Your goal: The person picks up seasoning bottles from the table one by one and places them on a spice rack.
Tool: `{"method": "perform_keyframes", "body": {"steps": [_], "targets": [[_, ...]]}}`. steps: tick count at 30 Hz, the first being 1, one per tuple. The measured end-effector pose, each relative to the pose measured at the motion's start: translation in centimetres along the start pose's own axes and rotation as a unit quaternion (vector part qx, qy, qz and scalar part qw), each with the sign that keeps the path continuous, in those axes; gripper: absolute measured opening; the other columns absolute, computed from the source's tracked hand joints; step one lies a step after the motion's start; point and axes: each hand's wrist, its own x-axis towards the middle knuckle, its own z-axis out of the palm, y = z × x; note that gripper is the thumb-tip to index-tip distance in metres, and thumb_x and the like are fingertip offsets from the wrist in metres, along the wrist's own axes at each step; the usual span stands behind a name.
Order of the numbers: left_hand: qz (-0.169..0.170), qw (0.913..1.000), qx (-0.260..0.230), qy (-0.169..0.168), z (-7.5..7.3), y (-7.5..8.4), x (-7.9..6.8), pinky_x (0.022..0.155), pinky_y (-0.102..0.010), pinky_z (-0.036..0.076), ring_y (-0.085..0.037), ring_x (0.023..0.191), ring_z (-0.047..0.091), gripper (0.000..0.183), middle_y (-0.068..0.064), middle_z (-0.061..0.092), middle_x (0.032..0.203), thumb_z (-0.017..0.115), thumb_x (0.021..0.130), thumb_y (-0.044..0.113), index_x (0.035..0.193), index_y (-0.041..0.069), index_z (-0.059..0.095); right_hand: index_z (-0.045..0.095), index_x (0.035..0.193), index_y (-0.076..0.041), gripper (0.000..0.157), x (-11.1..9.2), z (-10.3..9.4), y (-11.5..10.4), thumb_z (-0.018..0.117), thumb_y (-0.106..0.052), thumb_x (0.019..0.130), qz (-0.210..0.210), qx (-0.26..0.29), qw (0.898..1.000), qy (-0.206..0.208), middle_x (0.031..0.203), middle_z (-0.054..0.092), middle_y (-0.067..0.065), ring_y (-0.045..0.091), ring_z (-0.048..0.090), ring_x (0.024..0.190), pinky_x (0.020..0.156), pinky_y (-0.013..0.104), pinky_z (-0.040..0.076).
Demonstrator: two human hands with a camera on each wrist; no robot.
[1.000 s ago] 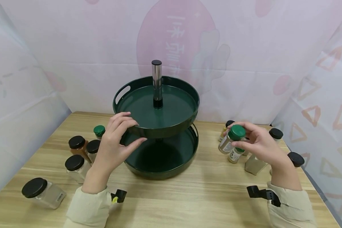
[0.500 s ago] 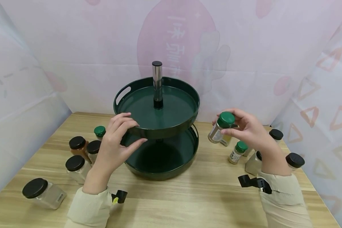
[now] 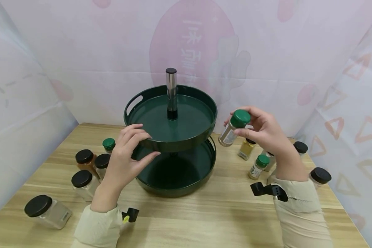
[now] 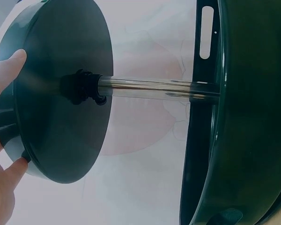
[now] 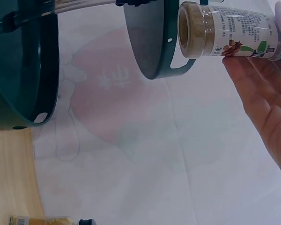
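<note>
My right hand point(image 3: 265, 132) holds a spice jar point(image 3: 228, 135) with a green lid between thumb and fingers. The jar is tilted in the air, right of the two-tier dark green tray stand point(image 3: 173, 146). In the right wrist view, brown powder and a printed label show on the jar point(image 5: 243, 33). My left hand point(image 3: 121, 156) grips the front-left rim of the upper tray point(image 3: 186, 129), fingers above and thumb below. In the left wrist view, the thumb lies against the tray's underside point(image 4: 68, 122). A steel post point(image 3: 171, 91) rises from its middle.
On the left of the wooden table point(image 3: 186, 224) stand several black-lidded jars point(image 3: 83, 184) and a green-lidded one point(image 3: 109, 144). A black-lidded jar point(image 3: 48, 212) lies tilted at front left. At right are a yellow jar point(image 3: 246, 151), a small green-lidded jar point(image 3: 258, 167) and other black-lidded jars point(image 3: 320, 176).
My right hand has lifted the green-lidded spice jar from among the right-hand jars and moved it up and left towards the stand. My left hand stays at the upper tray's rim.
</note>
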Motion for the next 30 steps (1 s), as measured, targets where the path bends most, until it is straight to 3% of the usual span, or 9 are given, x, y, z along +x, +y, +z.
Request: {"method": "perform_keyframes", "body": {"steps": [6,14,22,30], "targets": [[0.001,1.0000,-0.002,0.003,0.1,0.1,0.0,0.119,-0.027,0.033,-0.036,0.127,0.050,0.048,-0.014,0.065,0.108,0.065,0.091,0.048,0.106,0.003,0.067,0.054,0.121,0.015,0.039,1.1,0.1,-0.7,0.065,0.020,0.083,-0.012,0.004,1.000,0.007,0.110,0.073,0.009,0.018,0.069,0.104,0.085,0.023,0.057],[-0.001,1.0000,-0.001,0.005,0.1,0.2,0.1,0.118,-0.026,0.033,-0.036,0.127,0.050,0.048,-0.014,0.065,0.108,0.065,0.091,0.049,0.106,0.003,0.067,0.062,0.119,0.002,0.039,3.4,0.5,-1.8,0.068,0.015,0.083,0.002,-0.013,1.000,0.023,0.106,0.073,0.009,0.017,0.071,0.097,0.082,0.022,0.058],[0.003,1.0000,-0.006,0.004,0.3,0.3,0.1,0.118,-0.025,0.034,-0.036,0.127,0.050,0.048,-0.014,0.065,0.109,0.065,0.091,0.048,0.106,0.003,0.067,0.061,0.116,0.006,0.033,4.9,0.6,-2.3,0.067,0.014,0.085,-0.010,0.016,1.000,0.010,0.102,0.074,0.014,0.021,0.074,0.094,0.084,0.026,0.059],[0.005,1.0000,-0.006,0.006,0.3,0.3,0.2,0.118,-0.026,0.034,-0.036,0.127,0.050,0.047,-0.015,0.065,0.109,0.066,0.092,0.047,0.107,0.003,0.067,0.061,0.118,0.002,0.034,6.6,1.4,-2.7,0.069,0.010,0.086,0.011,0.006,0.999,0.044,0.105,0.073,0.010,0.020,0.072,0.096,0.088,0.027,0.058]]}}
